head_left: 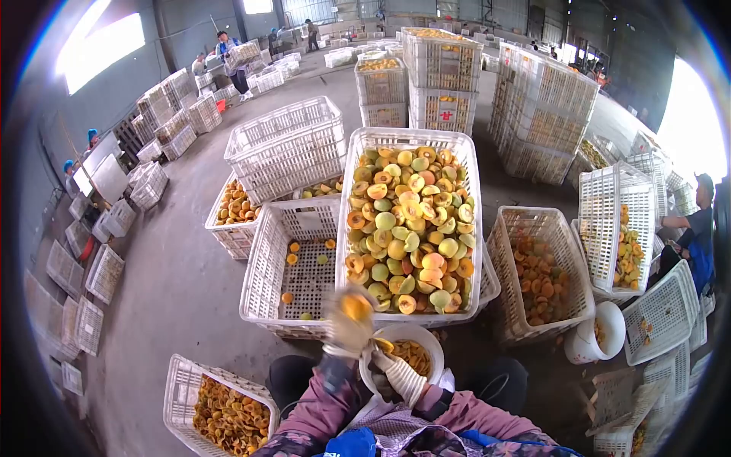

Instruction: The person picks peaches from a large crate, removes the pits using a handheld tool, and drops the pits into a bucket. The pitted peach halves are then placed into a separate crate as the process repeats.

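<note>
- While blur hides the fingers, left hand (pixel 346 333) seems to be pinching a fruit half (pixel 355 307), by the near right corner of the left crate (pixel 307 280).
- Right hand (pixel 403 378): gloved, over the bucket (pixel 419 332); can't tell whether it pinches the yellow bit at its fingertips.
- Bucket holds yellow pieces (pixel 411 356), sits just near of the full crate (pixel 477 228).
- Full crate: fruit heaped about rim-high; a bump could spill some over the near edge.
- Left crate: few halves, scattered.
- Risks: loose grip or slick glove could drop the half; a forearm knock could tip the bucket; crowded hands could collide.
</note>
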Demonstrator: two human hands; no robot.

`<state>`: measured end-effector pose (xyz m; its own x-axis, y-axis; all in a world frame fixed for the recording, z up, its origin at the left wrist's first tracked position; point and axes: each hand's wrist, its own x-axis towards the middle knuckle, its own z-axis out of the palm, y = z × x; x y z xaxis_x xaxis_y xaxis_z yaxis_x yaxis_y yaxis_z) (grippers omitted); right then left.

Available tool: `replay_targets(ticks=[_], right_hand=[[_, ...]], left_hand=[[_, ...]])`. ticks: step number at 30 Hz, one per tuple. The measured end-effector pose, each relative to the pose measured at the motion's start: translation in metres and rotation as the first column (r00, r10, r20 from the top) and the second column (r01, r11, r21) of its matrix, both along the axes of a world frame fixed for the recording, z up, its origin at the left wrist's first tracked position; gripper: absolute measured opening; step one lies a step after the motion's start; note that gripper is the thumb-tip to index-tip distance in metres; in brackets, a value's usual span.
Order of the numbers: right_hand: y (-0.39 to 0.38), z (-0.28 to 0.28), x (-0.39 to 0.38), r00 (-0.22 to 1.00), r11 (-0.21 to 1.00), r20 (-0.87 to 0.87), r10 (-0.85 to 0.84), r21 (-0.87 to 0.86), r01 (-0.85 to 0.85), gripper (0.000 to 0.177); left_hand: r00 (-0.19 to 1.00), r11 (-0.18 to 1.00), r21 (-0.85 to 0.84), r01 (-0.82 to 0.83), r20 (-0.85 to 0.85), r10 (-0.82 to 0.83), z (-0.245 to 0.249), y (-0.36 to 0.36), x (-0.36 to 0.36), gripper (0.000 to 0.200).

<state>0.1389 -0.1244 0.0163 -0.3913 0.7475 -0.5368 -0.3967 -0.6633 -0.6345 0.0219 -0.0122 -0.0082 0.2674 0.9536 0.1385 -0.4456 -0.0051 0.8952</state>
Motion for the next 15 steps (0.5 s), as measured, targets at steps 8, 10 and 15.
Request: replay_targets(ticks=[8,10,15], right_hand=[[-0.007,-0.022,0.005,0.986,0.970,0.146,-0.075,-0.220,0.106,0.033],[-0.009,-0.023,0.009,0.978,0.970,0.191,-0.088,-0.207,0.128,0.032],[-0.007,-0.053,0.022,0.953,0.976,0.223,-0.204,-0.028,0.215,0.027]], left_hand=[[-0.105,0.709,0.639,0.299,-0.716,0.690,0.025,0.106,0.010,0.028],[-0.314,0.754,0.502,0.423,-0.699,0.642,0.012,0.111,0.015,0.028],[-0.405,0.727,0.395,0.562,-0.634,0.658,0.036,0.118,0.008,0.026]])
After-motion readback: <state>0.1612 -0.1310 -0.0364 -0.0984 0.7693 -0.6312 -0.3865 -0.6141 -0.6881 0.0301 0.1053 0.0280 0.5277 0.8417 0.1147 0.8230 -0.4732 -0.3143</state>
